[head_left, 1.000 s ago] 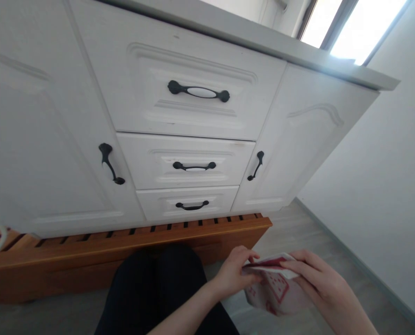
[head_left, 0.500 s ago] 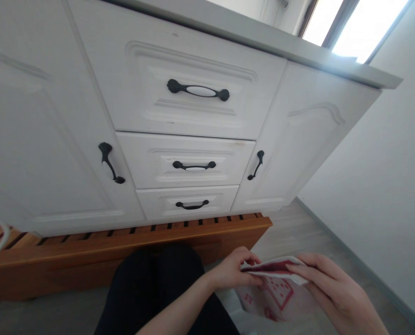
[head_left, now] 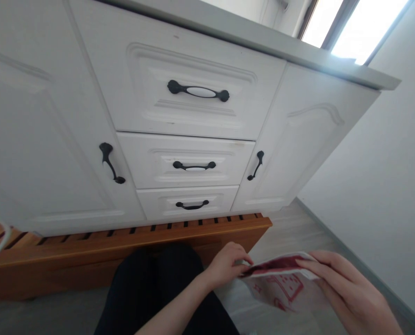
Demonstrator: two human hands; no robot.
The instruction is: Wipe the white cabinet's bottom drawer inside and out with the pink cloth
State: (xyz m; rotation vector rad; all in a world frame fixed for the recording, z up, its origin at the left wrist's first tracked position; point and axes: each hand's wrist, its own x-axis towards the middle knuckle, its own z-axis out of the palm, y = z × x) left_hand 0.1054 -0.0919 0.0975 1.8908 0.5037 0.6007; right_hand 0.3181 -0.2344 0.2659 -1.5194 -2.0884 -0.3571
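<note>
A white bag (head_left: 287, 293) with red printed drawings and a dark red inside hangs low at the right, its mouth parted in a narrow gap facing up. My right hand (head_left: 350, 288) grips the right end of its rim, thumb at the opening and fingers along the outside. At the left corner of the mouth, my left hand (head_left: 228, 265) is closed with bent fingers on the edge. A small pale bit shows between those fingers, too little to name. What lies inside the bag is hidden.
Ahead stands a white cabinet (head_left: 200, 118) with drawers, doors and dark handles, all closed. A brown slatted wooden bench (head_left: 134, 246) runs along its foot, before my dark-clothed knees (head_left: 158, 279). A white wall (head_left: 385, 172) rises on the right.
The bag and my right hand have shifted a little to the right, and its mouth looks wider. My left hand has drawn slightly left, toward the bag's corner.
</note>
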